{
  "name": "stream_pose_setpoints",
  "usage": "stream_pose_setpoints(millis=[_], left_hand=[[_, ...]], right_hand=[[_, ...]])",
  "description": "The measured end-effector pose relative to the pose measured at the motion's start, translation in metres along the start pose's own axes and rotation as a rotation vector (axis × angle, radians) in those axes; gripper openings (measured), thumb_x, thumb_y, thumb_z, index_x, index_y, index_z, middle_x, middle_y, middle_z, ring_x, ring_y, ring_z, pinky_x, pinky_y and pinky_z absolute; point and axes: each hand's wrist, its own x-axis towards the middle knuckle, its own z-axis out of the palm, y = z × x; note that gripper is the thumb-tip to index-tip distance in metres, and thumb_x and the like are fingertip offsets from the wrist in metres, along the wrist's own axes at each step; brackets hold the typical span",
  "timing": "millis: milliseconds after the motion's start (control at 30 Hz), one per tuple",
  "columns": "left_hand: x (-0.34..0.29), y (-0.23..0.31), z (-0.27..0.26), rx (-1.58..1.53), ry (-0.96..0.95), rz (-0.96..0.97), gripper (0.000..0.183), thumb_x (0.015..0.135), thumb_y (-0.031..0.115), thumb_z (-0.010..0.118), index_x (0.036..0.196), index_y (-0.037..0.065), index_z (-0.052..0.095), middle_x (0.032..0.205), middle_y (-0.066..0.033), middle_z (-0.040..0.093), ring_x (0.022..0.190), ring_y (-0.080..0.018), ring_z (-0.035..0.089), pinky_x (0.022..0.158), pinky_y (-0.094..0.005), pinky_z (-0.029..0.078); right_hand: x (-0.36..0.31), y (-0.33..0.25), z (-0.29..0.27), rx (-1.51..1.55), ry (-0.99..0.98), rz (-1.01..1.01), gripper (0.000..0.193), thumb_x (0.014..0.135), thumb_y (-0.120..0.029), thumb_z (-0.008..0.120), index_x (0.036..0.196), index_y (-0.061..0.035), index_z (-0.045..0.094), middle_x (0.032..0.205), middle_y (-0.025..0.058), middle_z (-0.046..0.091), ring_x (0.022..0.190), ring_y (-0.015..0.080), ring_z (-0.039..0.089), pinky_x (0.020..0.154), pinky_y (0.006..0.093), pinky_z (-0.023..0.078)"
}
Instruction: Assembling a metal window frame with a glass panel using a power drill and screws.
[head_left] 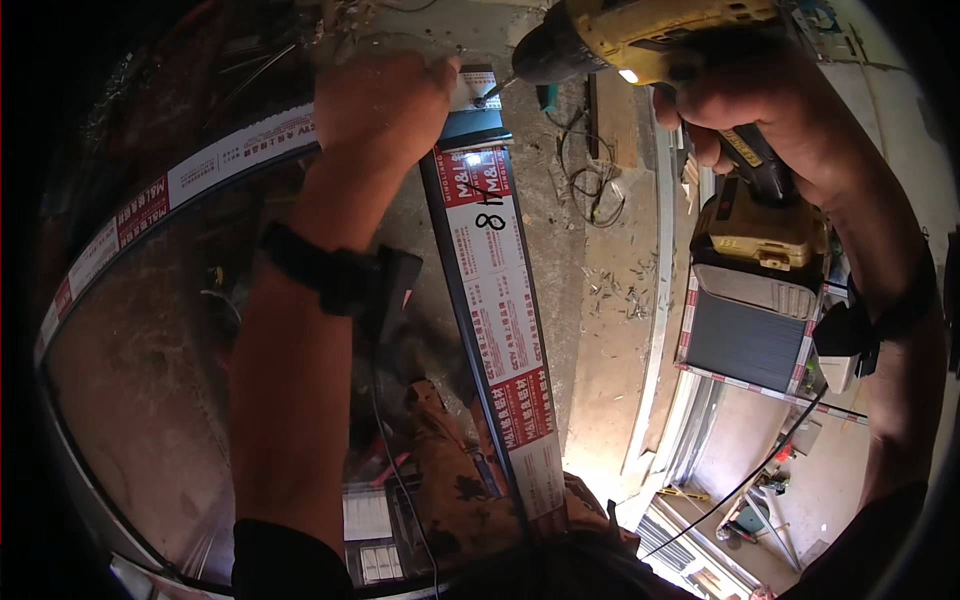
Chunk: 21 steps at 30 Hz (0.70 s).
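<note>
My right hand [770, 115] is wrapped round the handle of a yellow and black cordless drill [650, 40], whose small light is lit. Its bit points left and meets a short end piece [478, 92] at the top of an aluminium frame bar [490, 275]. Red and white protective film covers the bar, and handwritten marks show near its top. My left hand [385, 110] is closed at the frame's corner, its thumb side close to the bit. Its fingers are mostly hidden, but it appears to grip the frame. Another film-covered bar [195, 175] runs from there down to the left.
A dark box-shaped thing with taped edges [750, 335] lies to the right below the drill. Cable [597, 195] and metal shavings [625, 300] are on the floor beyond the bar. Hand tools [755, 515] lie at the lower right. A thin black cord [745, 485] crosses there.
</note>
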Motion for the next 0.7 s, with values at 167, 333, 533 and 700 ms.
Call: stream_pose_setpoints(millis=[167, 333, 533, 700], left_hand=[[0.002, -0.007, -0.008, -0.019, -0.095, -0.038, 0.031, 0.091, 0.034, 0.05, 0.084, 0.01, 0.067, 0.075, -0.0086, 0.064, 0.065, -0.0292, 0.065, 0.055, -0.0428, 0.05], [0.02, 0.024, -0.014, -0.276, -0.407, -0.151, 0.033, 0.055, 0.027, 0.078, 0.079, 0.009, 0.067, 0.082, -0.0154, 0.065, 0.081, -0.032, 0.064, 0.071, -0.0481, 0.047], [-0.014, 0.015, -0.06, -0.394, -0.347, -0.317, 0.038, 0.088, 0.038, 0.049, 0.087, 0.005, 0.067, 0.088, -0.0117, 0.066, 0.096, -0.0304, 0.061, 0.09, -0.0423, 0.04], [-0.047, 0.009, -0.067, -0.336, -0.053, -0.276, 0.051, 0.081, 0.029, 0.06, 0.119, -0.004, 0.049, 0.123, -0.0205, 0.05, 0.123, -0.0342, 0.04, 0.104, -0.0455, 0.028]], right_hand=[[0.013, -0.027, -0.005, 0.01, -0.171, 0.008, 0.054, 0.074, -0.005, 0.059, 0.127, -0.0016, 0.049, 0.102, 0.0216, 0.062, 0.081, 0.0216, 0.068, 0.064, 0.0254, 0.057], [-0.06, -0.018, -0.009, 0.252, 0.26, 0.546, 0.027, 0.075, -0.025, 0.07, 0.094, -0.0143, 0.053, 0.072, 0.0029, 0.051, 0.049, 0.0184, 0.054, 0.038, 0.0307, 0.045], [-0.04, 0.121, 0.043, 0.628, 0.196, -0.106, 0.062, 0.067, 0.0, 0.067, 0.124, -0.0053, 0.043, 0.09, 0.0083, 0.059, 0.065, 0.0123, 0.058, 0.047, 0.0242, 0.046], [-0.094, 0.159, 0.063, 0.737, 0.354, -0.233, 0.06, 0.061, 0.008, 0.062, 0.118, -0.002, 0.047, 0.09, 0.0079, 0.057, 0.072, 0.0145, 0.057, 0.049, 0.027, 0.045]])
